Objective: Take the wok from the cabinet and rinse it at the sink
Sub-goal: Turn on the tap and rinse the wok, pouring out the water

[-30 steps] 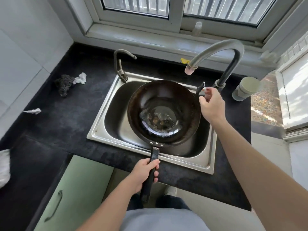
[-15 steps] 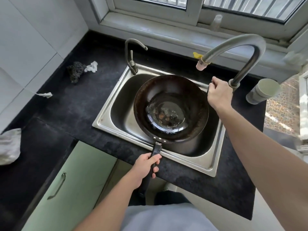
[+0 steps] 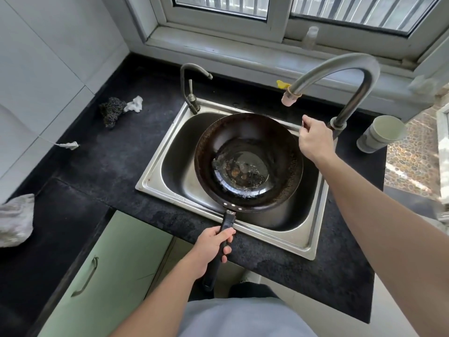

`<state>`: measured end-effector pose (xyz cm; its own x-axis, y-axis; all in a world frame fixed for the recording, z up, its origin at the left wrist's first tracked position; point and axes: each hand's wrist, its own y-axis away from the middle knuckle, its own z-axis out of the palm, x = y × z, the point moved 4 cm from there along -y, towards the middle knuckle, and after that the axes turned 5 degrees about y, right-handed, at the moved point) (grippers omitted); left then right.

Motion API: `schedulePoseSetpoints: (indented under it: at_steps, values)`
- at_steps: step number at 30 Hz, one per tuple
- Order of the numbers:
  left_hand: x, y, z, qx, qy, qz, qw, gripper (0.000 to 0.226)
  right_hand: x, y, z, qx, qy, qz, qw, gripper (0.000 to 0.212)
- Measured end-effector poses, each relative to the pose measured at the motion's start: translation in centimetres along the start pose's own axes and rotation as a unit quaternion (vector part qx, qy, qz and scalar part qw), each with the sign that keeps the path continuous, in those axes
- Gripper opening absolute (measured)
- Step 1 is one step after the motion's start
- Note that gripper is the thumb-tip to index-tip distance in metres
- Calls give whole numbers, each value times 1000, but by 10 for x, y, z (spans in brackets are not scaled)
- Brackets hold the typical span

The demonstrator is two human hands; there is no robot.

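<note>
A dark, round wok [image 3: 247, 164] with brownish residue and a wet sheen at its bottom sits inside the steel sink [image 3: 158, 181], toward the right side. Its long black handle sticks out over the sink's front rim. My left hand [image 3: 213, 244] is wrapped around that handle. My right hand [image 3: 314, 142] is closed on the tap lever at the base of the tall curved faucet [image 3: 340, 66]; the lever is mostly hidden under my fingers. The faucet's spout hangs above the wok's far rim, and I see no water stream.
A small second faucet [image 3: 189, 93] stands at the sink's back left corner. On the black counter lie a scouring pad [image 3: 111, 113], paper scraps and a grey rag [image 3: 14, 220]. A pale cup [image 3: 381, 135] stands right of the faucet. A green cabinet door [image 3: 109, 276] is below.
My right hand went from just beside the raised tap lever to closing over it. My left hand kept hold of the wok handle, and the wok stayed in the sink.
</note>
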<state>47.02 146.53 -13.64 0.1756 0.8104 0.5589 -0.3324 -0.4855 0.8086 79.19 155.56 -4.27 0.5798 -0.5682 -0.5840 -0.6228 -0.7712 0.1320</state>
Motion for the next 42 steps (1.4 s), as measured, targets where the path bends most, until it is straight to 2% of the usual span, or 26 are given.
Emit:
schedulePoseSetpoints:
  at_steps: [3,8,11,13,16,20,28,32,37,42]
  values:
    - [0,0,0,0,-2,-1,1000,34,3,-2,2,2,-8,9,1000,43]
    - [0,0,1,-2,8,-4,1000,31,7,-3,4,-12,-1,21,1000,27]
    - [0,0,0,-3,11,-7,1000,31,4,4,1,-11,-5,25,1000,41]
    - [0,0,0,-4,12,-9,1000,30,4,9,0,-15,-13,28,999,39]
    - [0,-1,-1,-12,14,-15,1000,29,8,16,-3,-19,-33,46,998,48]
    - [1,-3,-4,-27,14,-22,999,26,9,29,-10,-4,-31,54,998,39]
    - [6,-7,-9,-75,3,-56,996,16,20,83,-5,-1,-31,93,995,53]
    - [10,-11,-13,-96,3,-78,992,14,15,134,10,12,-59,128,990,45]
    - [16,-13,-12,-132,-1,-102,986,11,9,207,71,-15,-85,151,985,34]
    - [19,-14,-15,-147,-20,-101,984,13,11,243,100,12,-145,194,970,24]
